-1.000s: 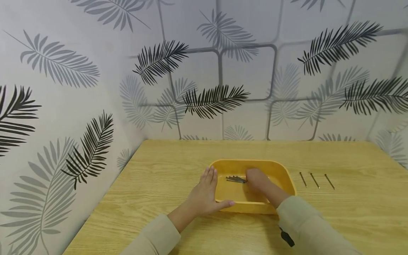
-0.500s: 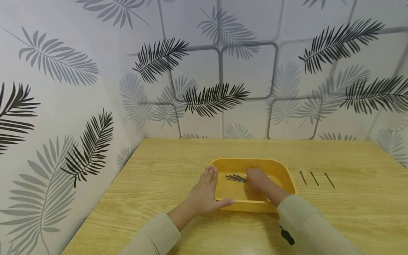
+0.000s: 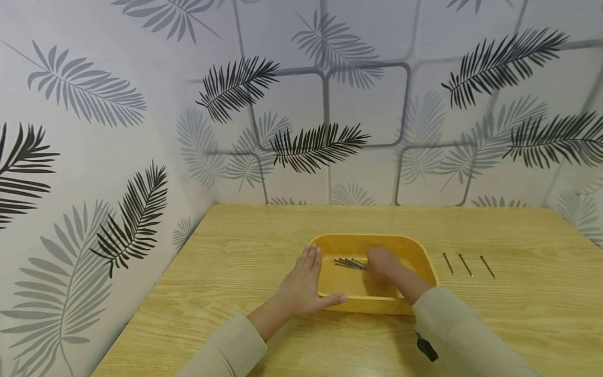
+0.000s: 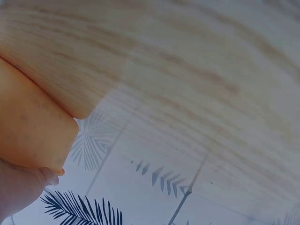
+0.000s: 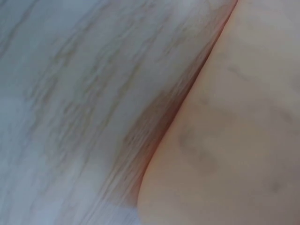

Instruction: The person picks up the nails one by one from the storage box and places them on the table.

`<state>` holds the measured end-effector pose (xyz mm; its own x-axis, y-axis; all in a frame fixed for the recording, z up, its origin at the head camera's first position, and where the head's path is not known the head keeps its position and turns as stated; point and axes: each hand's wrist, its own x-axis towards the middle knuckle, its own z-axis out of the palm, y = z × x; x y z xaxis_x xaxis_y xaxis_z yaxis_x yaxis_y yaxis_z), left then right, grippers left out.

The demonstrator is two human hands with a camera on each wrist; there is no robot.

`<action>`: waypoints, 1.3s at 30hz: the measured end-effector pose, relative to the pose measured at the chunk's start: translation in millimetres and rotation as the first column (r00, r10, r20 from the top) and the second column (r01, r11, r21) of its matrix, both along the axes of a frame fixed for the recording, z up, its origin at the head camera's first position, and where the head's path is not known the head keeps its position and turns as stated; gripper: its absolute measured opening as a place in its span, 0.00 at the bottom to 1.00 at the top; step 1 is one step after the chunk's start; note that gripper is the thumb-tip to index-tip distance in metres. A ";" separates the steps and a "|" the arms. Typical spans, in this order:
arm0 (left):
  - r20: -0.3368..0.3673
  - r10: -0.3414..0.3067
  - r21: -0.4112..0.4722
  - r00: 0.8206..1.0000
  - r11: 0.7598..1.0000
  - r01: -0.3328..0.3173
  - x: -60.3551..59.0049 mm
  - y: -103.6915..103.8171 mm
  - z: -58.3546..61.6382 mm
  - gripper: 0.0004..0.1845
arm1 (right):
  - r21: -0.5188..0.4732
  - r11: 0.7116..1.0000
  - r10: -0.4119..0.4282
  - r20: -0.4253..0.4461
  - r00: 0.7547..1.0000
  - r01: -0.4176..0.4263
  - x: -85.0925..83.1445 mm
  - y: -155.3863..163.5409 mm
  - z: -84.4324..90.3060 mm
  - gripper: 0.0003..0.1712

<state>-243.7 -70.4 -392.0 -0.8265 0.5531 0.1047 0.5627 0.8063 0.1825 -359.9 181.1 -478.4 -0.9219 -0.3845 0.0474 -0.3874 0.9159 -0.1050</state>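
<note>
A yellow plastic tray (image 3: 336,287) sits on the wooden table in the head view. My left hand (image 3: 300,290) rests against its left end, fingers straight along the rim and thumb out along the front wall. Inside the tray lies a small bunch of thin dark nails (image 3: 348,264). My right hand (image 3: 385,266) reaches down into the tray at the right end of the bunch. Its fingers are hidden behind the back of the hand, so I cannot tell whether they pinch a nail. In the left wrist view, the left hand (image 4: 21,190) touches the tray's rim (image 4: 60,172).
Right of the tray, three nails lie apart in a row on the table: a left one (image 3: 448,264), a middle one (image 3: 466,265) and a right one (image 3: 487,267). A dark strap end (image 3: 426,347) hangs below the right sleeve. A leaf-patterned wall (image 3: 292,183) stands behind the table.
My right hand has shifted slightly to the right inside the tray, and one nail at the bunch's right side has shifted that way too. The left hand stays in place.
</note>
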 end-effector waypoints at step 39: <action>-0.122 -0.126 -0.076 0.984 0.990 0.118 -1.7 -1.9 1.0 0.58 | -0.343 0.934 -0.101 0.031 0.994 0.105 81.7 -14.1 107.8 0.06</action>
<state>-245.4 -72.3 -391.0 -0.7349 0.6583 0.1626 0.6726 0.7383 0.0509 -278.3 167.0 -370.6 -0.9569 -0.2500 0.1481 -0.2898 0.8579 -0.4242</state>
